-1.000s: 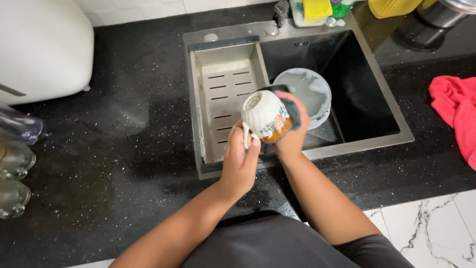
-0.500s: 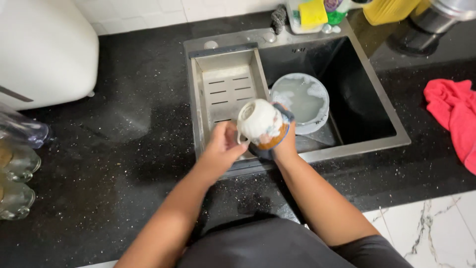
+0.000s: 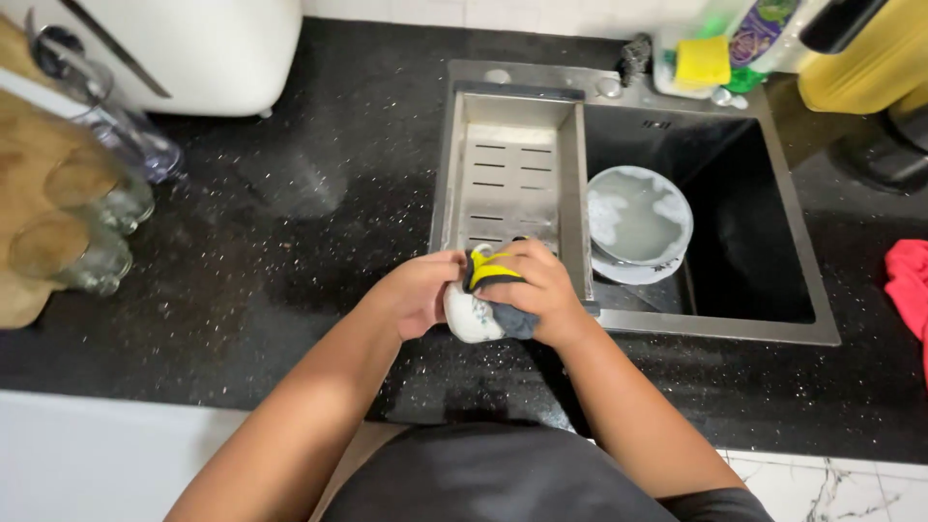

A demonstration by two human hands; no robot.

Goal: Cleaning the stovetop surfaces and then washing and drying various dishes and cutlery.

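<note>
Black speckled counter, steel sink. Left hand fingers curled around white cup; right hand fingers pinching yellow-grey sponge against it.

Black speckled stone countertop runs the whole width, with a stainless steel sink sunk in near its back edge. White tiled wall behind, white marble-look floor at the front right. Light's bright and even.

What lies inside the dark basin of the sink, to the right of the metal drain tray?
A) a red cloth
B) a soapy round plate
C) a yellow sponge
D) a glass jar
B: a soapy round plate leans in the basin of the sink, beside the drain tray.
</note>
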